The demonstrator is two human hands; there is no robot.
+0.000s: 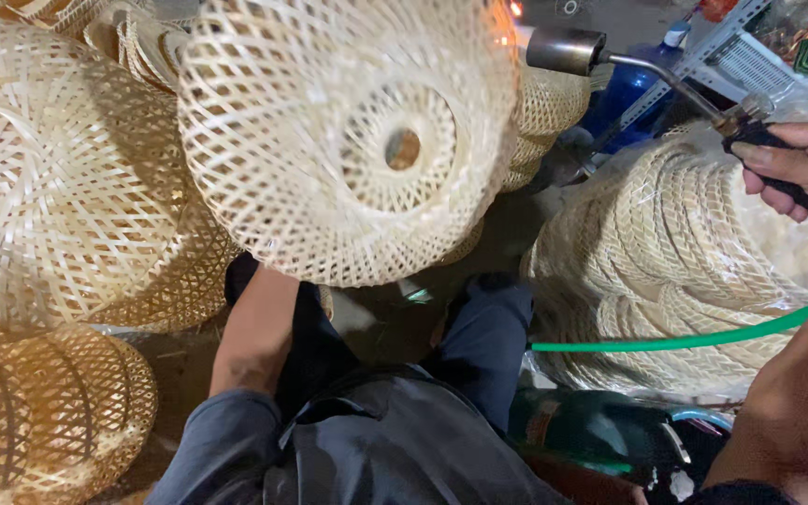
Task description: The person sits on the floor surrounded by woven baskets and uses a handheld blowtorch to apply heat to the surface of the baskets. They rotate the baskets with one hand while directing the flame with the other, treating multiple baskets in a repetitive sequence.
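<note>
A round woven bamboo shade [329, 122] with a small centre hole is held up in front of me. My left forearm runs up behind it, and the left hand is hidden by the weave. My right hand [801, 168] at the far right grips the black handle of a gas torch [600, 56]. The torch's metal nozzle points left toward the shade's right rim, where a small flame glows at the top edge. A green hose [675, 342] trails from the right, below the hand.
Several more woven shades [49, 187] are stacked at the left and a darker one [39, 411] at the lower left. Plastic-wrapped woven pieces [685, 252] are piled at the right. A blue cylinder [628, 89] stands behind. My knees are below.
</note>
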